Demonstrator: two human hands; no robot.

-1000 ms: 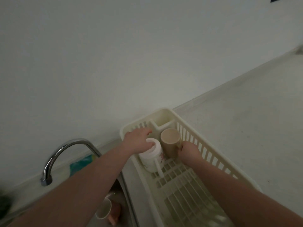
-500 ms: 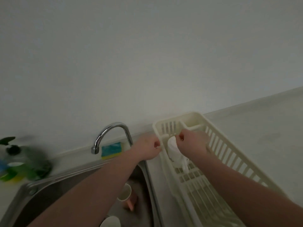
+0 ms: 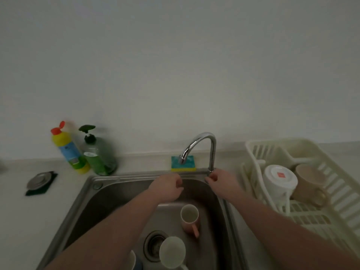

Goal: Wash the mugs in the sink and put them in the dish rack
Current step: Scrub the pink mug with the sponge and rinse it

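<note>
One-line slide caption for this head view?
Two mugs in the dish rack, both hands over the sink near the faucet, more mugs waiting below.

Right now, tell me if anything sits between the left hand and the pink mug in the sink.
Nothing visible does. The left hand hangs over the back of the sink, holding nothing, and the pink mug stands just below and nearer the camera, with only bare basin between them. The faucet spout is farther back.

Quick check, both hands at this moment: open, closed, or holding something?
Left hand: over the sink, fingers loosely curled, holding nothing.
Right hand: fingers at the base of the faucet; whether they grip it cannot be told.
</note>
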